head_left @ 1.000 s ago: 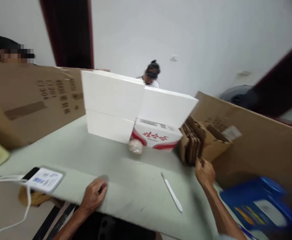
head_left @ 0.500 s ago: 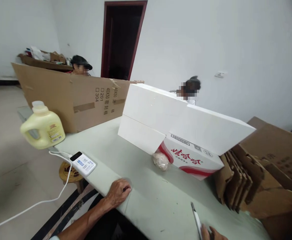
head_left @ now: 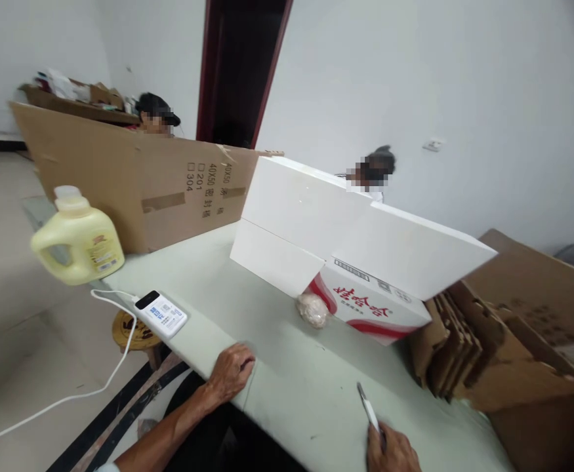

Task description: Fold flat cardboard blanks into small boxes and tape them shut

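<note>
My left hand (head_left: 230,372) rests on the near edge of the pale green table (head_left: 287,367), fingers curled in and nothing visible in them. In my right hand (head_left: 393,449), at the bottom right, is a slim knife (head_left: 368,406) with a white handle. Its narrow grey tip points up and left over the tabletop. Beyond both hands stands a carton (head_left: 389,314) printed red and white, its plain white flaps (head_left: 306,203) spread up and outward. A pale roundish lump in clear wrap (head_left: 312,310) lies against the carton's near left corner.
Folded brown cardboard (head_left: 458,341) is stacked on the right. To the left are a yellow jug (head_left: 82,242), a large brown carton (head_left: 168,196) and a white phone-like device (head_left: 161,313) with a cable (head_left: 114,380). A wooden stool (head_left: 136,334) stands below. Two people sit behind the cartons.
My right hand has come further into view, bringing the knife up and left across the table. My left hand stays at the table edge. The view has shifted slightly.
</note>
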